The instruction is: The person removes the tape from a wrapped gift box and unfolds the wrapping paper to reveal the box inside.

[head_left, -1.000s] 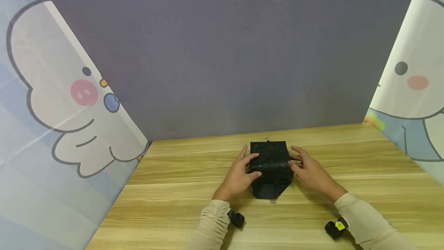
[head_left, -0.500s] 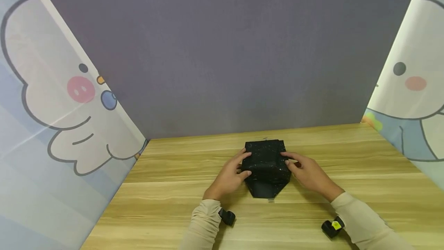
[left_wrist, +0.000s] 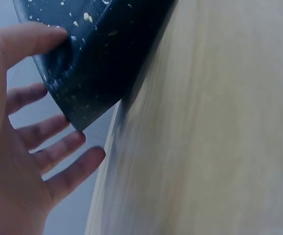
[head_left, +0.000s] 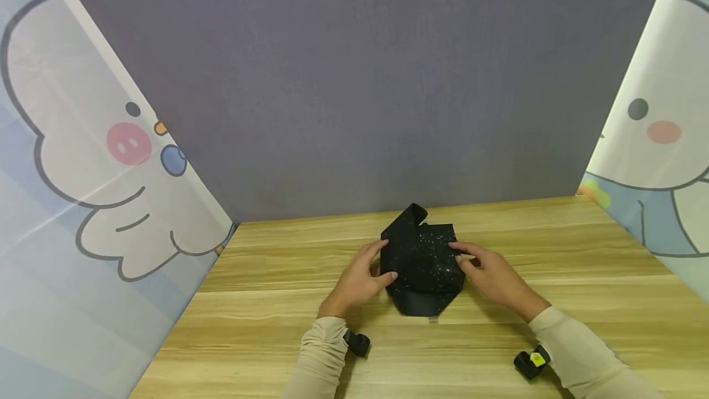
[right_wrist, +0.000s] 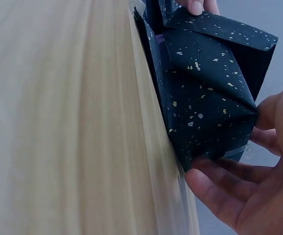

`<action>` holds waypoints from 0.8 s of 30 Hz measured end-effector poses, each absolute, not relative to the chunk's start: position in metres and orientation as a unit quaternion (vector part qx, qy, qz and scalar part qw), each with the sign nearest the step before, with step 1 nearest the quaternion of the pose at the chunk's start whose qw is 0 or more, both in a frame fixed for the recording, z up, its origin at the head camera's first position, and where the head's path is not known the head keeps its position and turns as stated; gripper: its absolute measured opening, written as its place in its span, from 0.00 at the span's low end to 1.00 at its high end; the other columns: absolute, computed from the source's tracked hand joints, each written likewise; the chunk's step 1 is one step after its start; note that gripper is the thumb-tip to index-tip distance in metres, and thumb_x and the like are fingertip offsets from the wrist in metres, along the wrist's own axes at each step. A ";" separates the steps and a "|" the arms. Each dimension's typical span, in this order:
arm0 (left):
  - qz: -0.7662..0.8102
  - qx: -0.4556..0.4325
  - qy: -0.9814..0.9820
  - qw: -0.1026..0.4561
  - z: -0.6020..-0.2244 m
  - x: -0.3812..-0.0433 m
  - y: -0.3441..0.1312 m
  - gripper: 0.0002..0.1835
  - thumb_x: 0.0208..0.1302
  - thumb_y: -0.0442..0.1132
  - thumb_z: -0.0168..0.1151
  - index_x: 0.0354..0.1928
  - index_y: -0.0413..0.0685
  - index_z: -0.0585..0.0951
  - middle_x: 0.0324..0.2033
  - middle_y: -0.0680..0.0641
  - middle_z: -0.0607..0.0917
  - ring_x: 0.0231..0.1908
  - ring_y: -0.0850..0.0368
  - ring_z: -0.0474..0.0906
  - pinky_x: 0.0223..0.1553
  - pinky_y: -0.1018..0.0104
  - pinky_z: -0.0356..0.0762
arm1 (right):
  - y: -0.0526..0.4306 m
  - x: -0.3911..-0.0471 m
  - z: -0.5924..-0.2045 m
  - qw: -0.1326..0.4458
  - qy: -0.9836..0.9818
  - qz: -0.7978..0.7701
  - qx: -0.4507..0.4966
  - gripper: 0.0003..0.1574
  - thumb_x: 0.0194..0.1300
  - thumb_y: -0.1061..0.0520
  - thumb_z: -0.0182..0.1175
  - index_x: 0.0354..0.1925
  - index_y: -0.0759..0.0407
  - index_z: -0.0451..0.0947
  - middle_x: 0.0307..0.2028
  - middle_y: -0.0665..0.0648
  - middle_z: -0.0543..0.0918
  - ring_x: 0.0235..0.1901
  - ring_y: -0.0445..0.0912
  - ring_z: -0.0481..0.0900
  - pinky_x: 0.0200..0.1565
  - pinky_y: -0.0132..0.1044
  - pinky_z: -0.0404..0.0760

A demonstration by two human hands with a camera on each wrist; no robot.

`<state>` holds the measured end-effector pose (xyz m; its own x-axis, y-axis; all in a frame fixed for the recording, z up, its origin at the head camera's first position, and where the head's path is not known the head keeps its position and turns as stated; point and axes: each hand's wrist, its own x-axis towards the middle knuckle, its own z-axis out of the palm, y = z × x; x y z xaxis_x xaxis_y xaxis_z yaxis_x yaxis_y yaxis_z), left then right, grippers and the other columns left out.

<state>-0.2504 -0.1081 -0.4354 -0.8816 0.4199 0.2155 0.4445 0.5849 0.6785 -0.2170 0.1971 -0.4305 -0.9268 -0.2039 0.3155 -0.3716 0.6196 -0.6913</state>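
Black wrapping paper (head_left: 429, 263) with white and gold flecks lies folded into a boxy bundle on the wooden table. Its left flap (head_left: 403, 229) stands up and curls over at the top. My left hand (head_left: 354, 279) holds the left side, with its thumb on the speckled face and the other fingers along the edge in the left wrist view. At the other end, my right hand (head_left: 494, 276) grips the folded side (right_wrist: 214, 122) between thumb and fingers. A bit of clear tape (right_wrist: 235, 151) shows on that end. What the paper covers is mostly hidden.
The wooden table (head_left: 266, 319) runs back to a grey wall panel (head_left: 354, 91). Cartoon-printed sheets (head_left: 72, 276) stand at both sides. A small piece of tape (head_left: 433, 319) sticks to the table by the paper's front edge.
The left part of the paper has come up from the flat top into a raised, curled flap. My left hand has moved slightly left; the right hand has come in against the paper.
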 end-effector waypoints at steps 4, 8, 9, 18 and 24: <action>-0.355 -0.210 -0.911 0.026 -0.434 -0.248 -0.108 0.43 0.66 0.69 0.57 0.77 0.57 0.63 0.72 0.47 0.66 0.69 0.47 0.65 0.65 0.45 0.66 | 0.196 -0.217 -0.431 0.100 -0.895 0.405 0.159 0.25 0.77 0.50 0.55 0.67 0.57 0.74 0.54 0.66 0.82 0.44 0.50 0.84 0.38 0.44 0.80; -0.344 -0.175 -0.922 0.039 -0.432 -0.247 -0.107 0.43 0.68 0.74 0.46 0.76 0.55 0.65 0.68 0.47 0.72 0.63 0.46 0.73 0.61 0.44 0.69 | 0.196 -0.217 -0.432 0.086 -0.899 0.401 0.154 0.30 0.74 0.46 0.59 0.68 0.56 0.73 0.55 0.65 0.82 0.46 0.53 0.85 0.43 0.50 0.82; -0.344 -0.169 -0.923 0.043 -0.432 -0.247 -0.106 0.42 0.69 0.73 0.44 0.75 0.54 0.67 0.67 0.47 0.74 0.62 0.46 0.74 0.61 0.44 0.69 | 0.196 -0.217 -0.432 0.080 -0.900 0.400 0.154 0.32 0.73 0.44 0.60 0.69 0.56 0.72 0.56 0.65 0.81 0.47 0.53 0.85 0.44 0.51 0.83; -0.336 -0.136 -0.930 0.066 -0.429 -0.246 -0.102 0.41 0.71 0.73 0.37 0.69 0.51 0.75 0.62 0.46 0.79 0.59 0.43 0.77 0.59 0.42 0.70 | 0.198 -0.217 -0.434 0.066 -0.899 0.401 0.164 0.42 0.68 0.34 0.61 0.71 0.55 0.69 0.61 0.68 0.77 0.50 0.55 0.84 0.45 0.52 0.83; -0.395 -0.157 -0.902 0.082 -0.429 -0.248 -0.100 0.41 0.71 0.71 0.46 0.76 0.53 0.64 0.70 0.46 0.69 0.67 0.44 0.68 0.62 0.43 0.69 | 0.198 -0.216 -0.433 0.062 -0.895 0.407 0.170 0.43 0.68 0.35 0.62 0.71 0.56 0.68 0.62 0.69 0.75 0.50 0.57 0.83 0.44 0.51 0.84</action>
<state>-0.2482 -0.1004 -0.4295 -0.9373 0.2183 0.2716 0.3477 0.6390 0.6861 -0.2162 0.1980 -0.4330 -0.9346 -0.2534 0.2496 -0.3547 0.6109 -0.7078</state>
